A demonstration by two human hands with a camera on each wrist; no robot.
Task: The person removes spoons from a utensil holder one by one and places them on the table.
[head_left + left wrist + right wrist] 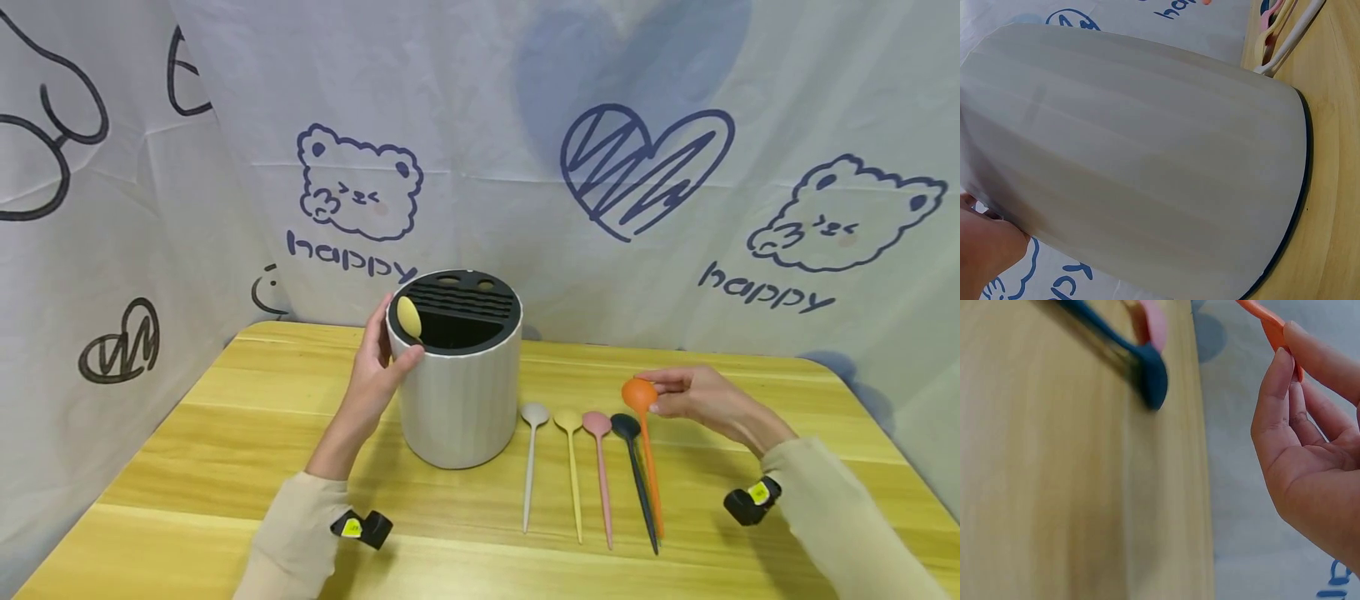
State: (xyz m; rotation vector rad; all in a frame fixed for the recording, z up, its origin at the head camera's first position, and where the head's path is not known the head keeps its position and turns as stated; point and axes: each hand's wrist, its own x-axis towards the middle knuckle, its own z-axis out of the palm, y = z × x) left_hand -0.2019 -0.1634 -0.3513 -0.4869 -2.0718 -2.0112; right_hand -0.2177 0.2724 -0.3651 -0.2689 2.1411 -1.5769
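A white, faintly ribbed utensil holder [459, 408] with a black slotted top stands on the table. My left hand [375, 358] grips its left side near the rim, thumb at the front. A yellow spoon [409, 317] stands in the holder by that rim, its handle hidden inside. At the right, my right hand [693, 398] pinches an orange spoon [640, 395] by its bowl between thumb and fingers, bowl raised and handle slanting down toward the table. Beside it lie a dark blue spoon [637, 467], a pink spoon [602, 467], a pale yellow spoon [572, 467] and a white spoon [531, 467].
The wooden table [225, 467] ends at a printed curtain [480, 125] behind and at the left. The spoons lie in a row right of the holder, bowls toward the back. Both wrists wear small black cameras.
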